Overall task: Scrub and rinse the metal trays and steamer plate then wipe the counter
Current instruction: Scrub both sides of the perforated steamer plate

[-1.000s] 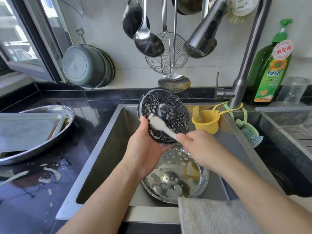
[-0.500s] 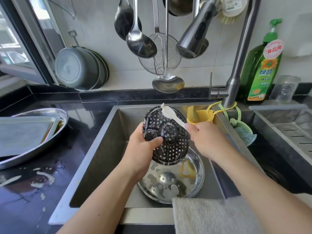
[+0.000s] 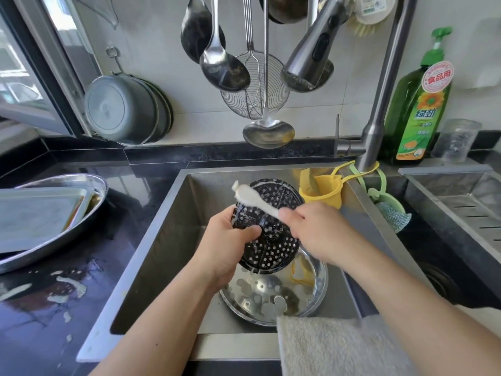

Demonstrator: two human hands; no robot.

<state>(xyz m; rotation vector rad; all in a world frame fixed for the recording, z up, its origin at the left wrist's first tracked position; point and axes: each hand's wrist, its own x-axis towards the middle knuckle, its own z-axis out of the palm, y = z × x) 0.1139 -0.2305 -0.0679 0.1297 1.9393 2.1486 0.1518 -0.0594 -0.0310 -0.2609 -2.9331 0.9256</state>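
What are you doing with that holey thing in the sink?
A person is washing up. The left hand holds a dark steamer plate full of holes above the sink, and the right hand scrubs it with a white brush. A shiny metal dish lies in the sink below. More metal trays wait on the wet black counter.

The brush (image 3: 256,201) handle vanishes inside the right hand (image 3: 317,232) fingers; the left hand (image 3: 227,245) fingers hide the steamer plate (image 3: 268,226) edge behind them.
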